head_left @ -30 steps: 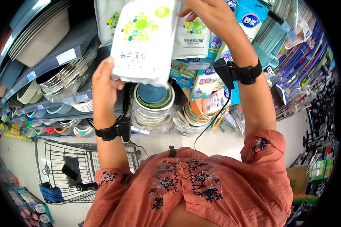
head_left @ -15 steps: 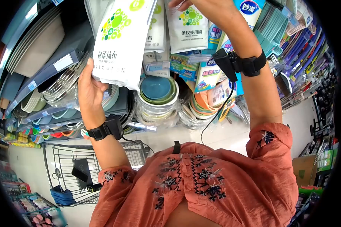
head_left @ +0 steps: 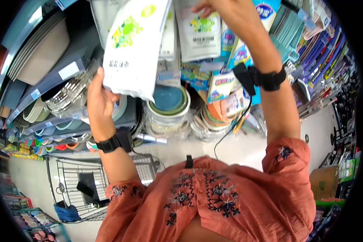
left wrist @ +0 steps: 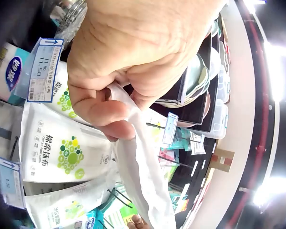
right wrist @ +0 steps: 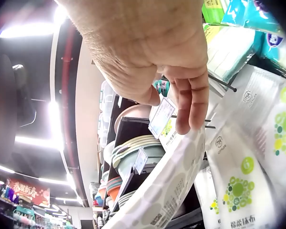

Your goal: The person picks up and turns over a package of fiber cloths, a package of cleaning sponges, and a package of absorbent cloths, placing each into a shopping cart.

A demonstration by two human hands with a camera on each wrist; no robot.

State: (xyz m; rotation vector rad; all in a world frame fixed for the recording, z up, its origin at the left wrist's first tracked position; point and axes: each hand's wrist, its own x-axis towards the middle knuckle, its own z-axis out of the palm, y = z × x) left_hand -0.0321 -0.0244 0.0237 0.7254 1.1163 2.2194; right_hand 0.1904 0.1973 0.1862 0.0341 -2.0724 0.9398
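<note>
My left hand (head_left: 101, 105) pinches the lower left edge of a white packet of cleaning cloths (head_left: 135, 66) with green dots. In the left wrist view, the left thumb and curled fingers (left wrist: 109, 112) grip the packet's thin edge. Beyond the packet's right side is my right hand (head_left: 230, 18), its fingers loosely bent. From the right wrist, those fingers (right wrist: 183, 112) hang right at the packet's upper edge. Similar white packets (left wrist: 66, 148) hang on hooks close to the left hand. A brush packet (head_left: 199, 34) hangs just below the right fingers.
Stacked bowls (head_left: 169, 99) wrapped in plastic stand below the packet. Shelves of basins (head_left: 40, 48) and plates rise on the left. Blue cloth packs (head_left: 222, 84) hang near the right forearm. A wire shopping cart (head_left: 84, 177) stands at lower left. Cables run from both wrist cameras.
The left hand has carried the packet leftward from one second ago, tilting it and exposing hanging packets behind it. Over the last half second it rises slightly to the right. The right hand stays near the top.
</note>
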